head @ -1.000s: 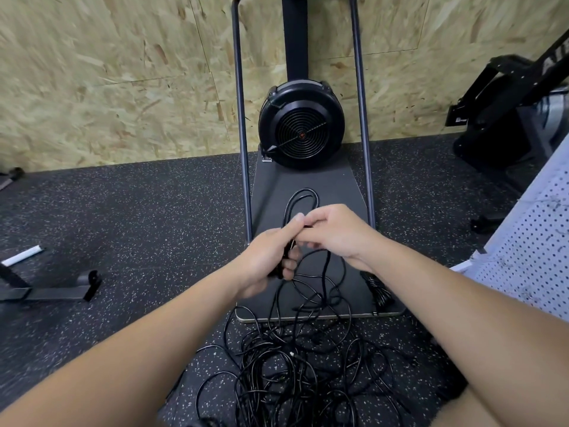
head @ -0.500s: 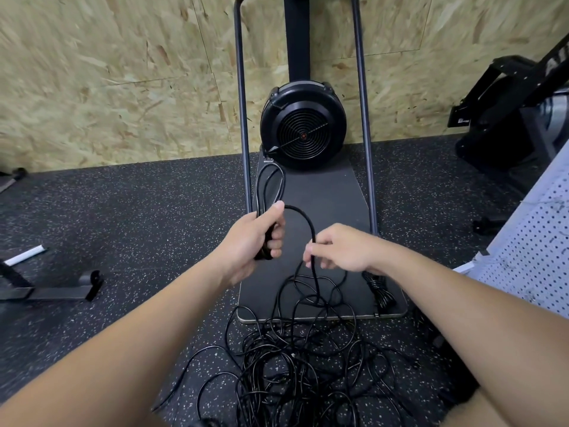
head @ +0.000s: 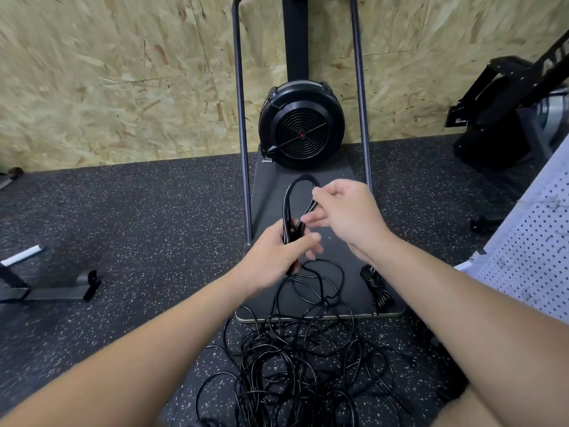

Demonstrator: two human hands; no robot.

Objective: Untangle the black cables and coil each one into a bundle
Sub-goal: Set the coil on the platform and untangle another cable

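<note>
We hold the coil (head: 300, 208) bunched in the left hand (head: 277, 257); right hand (head: 341, 214) pinches its 2 o'clock loop. Lay each turn matched, slack fed from the tangle (head: 301, 359) at 6.

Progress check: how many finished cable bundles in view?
1: a coiled bundle lies on the platform, right of the tangle. Left hand's coil is unfinished.

left hand (head: 278, 257) grips a thin black cable loop (head: 300, 192) | right hand (head: 345, 214) pinches the loop's right side | messy pile of black cables (head: 295, 368) lies on the dark speckled rubber floor (head: 138, 217) | small wrapped black cable bundle (head: 377, 288) rests on the flat grey machine base (head: 335, 180) | round black fan (head: 301, 127) stands by the chipboard wall (head: 107, 72)
</note>
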